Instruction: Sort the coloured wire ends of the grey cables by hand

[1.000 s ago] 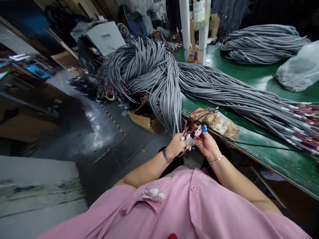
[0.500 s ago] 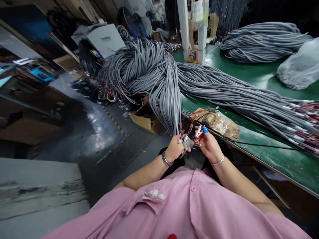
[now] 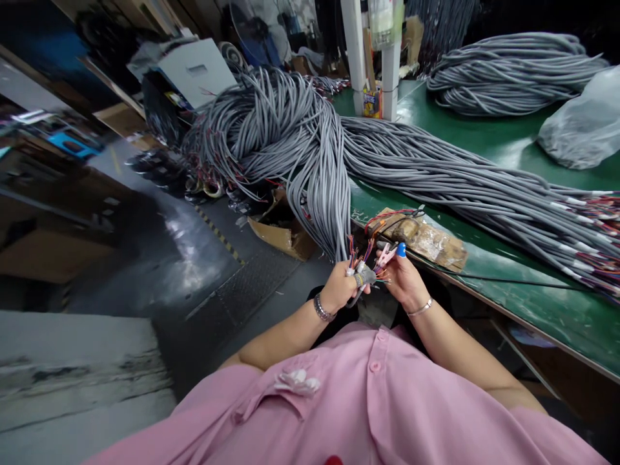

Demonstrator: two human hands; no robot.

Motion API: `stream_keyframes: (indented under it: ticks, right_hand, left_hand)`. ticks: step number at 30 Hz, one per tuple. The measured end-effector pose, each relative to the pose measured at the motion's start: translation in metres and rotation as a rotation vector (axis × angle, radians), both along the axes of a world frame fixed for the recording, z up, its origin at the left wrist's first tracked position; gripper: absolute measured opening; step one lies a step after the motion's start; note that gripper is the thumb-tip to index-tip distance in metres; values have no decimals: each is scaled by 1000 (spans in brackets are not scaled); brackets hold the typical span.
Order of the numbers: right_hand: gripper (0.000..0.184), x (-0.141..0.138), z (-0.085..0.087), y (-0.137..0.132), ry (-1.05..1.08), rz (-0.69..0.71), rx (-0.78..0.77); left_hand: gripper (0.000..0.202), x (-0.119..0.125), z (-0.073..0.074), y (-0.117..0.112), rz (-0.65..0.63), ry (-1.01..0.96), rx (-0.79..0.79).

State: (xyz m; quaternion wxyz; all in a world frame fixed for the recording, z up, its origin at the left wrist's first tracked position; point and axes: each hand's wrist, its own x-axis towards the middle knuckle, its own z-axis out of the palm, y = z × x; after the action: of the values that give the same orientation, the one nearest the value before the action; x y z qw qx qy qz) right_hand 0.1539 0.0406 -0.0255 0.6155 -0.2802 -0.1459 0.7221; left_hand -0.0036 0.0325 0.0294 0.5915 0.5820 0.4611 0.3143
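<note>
My left hand (image 3: pixel 339 287) is closed around the ends of grey cables, with one thumb or finger in a grey cover. Thin coloured wires (image 3: pixel 381 274) fan out from the cable ends toward my right hand (image 3: pixel 405 284). Between the fingers of that hand is a small pale pink clip-like tool (image 3: pixel 385 256), its tip close to the wires. A blue finger cover (image 3: pixel 401 250) sits on one fingertip. The hanging bundle of grey cables (image 3: pixel 322 194) drops from the bench edge to my left hand. Exactly which wire the tool touches is too small to tell.
A wooden block (image 3: pixel 436 244) with wires lies at the edge of the green bench (image 3: pixel 513 274). Long grey cables (image 3: pixel 450 168) stretch across it, near a coiled bundle (image 3: pixel 508 74) and a plastic bag (image 3: pixel 584 123). An open cardboard box (image 3: pixel 281 236) stands on the floor.
The pink tool has tilted slightly, and my right hand has shifted a little. My left hand keeps its hold on the cables. The background has moved slightly up and left in view.
</note>
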Motion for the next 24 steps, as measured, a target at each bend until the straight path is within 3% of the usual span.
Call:
stream_keyframes:
  ticks: [14, 24]
  right_hand:
    - [35, -2, 1, -1, 8, -29, 18]
    - [45, -1, 7, -5, 40, 38, -8]
  left_hand:
    - [31, 3, 2, 2, 11, -13, -23]
    - [35, 1, -2, -2, -2, -21, 38]
